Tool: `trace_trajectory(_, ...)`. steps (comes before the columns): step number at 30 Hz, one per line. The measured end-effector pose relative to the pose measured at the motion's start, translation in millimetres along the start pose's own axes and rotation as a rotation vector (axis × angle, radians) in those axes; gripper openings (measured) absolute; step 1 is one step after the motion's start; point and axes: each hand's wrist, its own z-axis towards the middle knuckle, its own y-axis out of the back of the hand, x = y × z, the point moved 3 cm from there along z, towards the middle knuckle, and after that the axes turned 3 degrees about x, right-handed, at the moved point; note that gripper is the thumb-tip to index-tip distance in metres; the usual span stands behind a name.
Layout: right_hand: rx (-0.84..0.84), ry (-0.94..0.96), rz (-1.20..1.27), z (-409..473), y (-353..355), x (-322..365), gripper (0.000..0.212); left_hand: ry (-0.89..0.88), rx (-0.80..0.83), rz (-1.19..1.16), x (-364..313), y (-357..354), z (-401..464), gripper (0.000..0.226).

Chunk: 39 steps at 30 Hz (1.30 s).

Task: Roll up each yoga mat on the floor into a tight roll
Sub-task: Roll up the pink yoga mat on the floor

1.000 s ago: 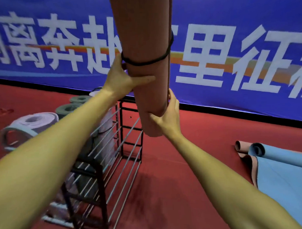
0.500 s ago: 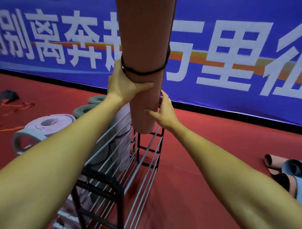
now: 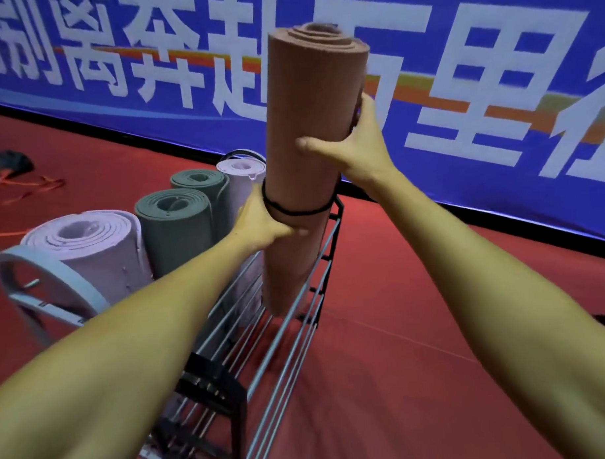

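While both hands grip it: the rolled pink yoga mat [image 3: 311,126] stands nearly upright, its lower end inside the rack.
Left hand [image 3: 259,220]: wrapped round the roll just below the black elastic band [image 3: 293,210].
Right hand [image 3: 354,141]: clasped round the roll higher up, thumb across the front.
Metal rack [image 3: 291,336]: on the red floor [image 3: 400,329], holding two grey-green rolled mats [image 3: 174,227] and two lilac rolled mats [image 3: 96,253].
Behind: blue banner [image 3: 478,86].
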Motion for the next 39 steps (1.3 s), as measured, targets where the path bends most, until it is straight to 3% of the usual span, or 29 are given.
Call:
trace_trajectory(2, -0.042, -0.038, -0.006, -4.4, -14.0, -24.4, 0.118, 0.082, 0.1, 0.073, 15.7, 1.3, 6.4, 0.102)
trace_trajectory(4, -0.079, -0.082, -0.003, -12.5, -29.0, -50.8, 0.121, 0.136, 0.138, 0.049, 25.6, 2.5, 15.3, 0.112)
trace_trajectory(6, -0.09, -0.122, 0.001, -20.5, -44.3, -75.8, 0.122, 0.144, 0.094, 0.012, 21.9, 1.5, 19.6, 0.119)
trace_trajectory(12, -0.082, -0.197, -0.098, -13.3, -64.4, -122.9, 0.122, 0.239, 0.034, 0.083, 43.4, -25.4, 29.2, 0.103)
trace_trajectory(16, -0.104, -0.208, -0.164, -6.9, -58.3, -149.1, 0.117, 0.213, 0.124, 0.141, 49.5, -40.5, 50.2, 0.092)
trace_trajectory(20, -0.101, -0.233, -0.166, -4.2, -58.4, -174.9, 0.117, 0.235, 0.127, 0.179, 95.5, -62.1, 81.7, 0.118)
trace_trajectory(27, 0.017, -0.42, -0.274, -14.6, -80.2, -228.4, 0.133, 0.219, 0.084, 0.149, 89.2, -85.1, 75.2, 0.101)
trace_trajectory(31, 0.049, -0.463, -0.36, -14.3, -75.9, -241.9, 0.114, 0.198, 0.081, 0.238, 83.8, -87.6, 81.5, 0.074)
trace_trajectory(39, 0.156, -0.45, -0.412, -37.7, -55.0, -217.9, 0.091, 0.157, 0.013, 0.306, 52.0, -73.3, 66.0, 0.063)
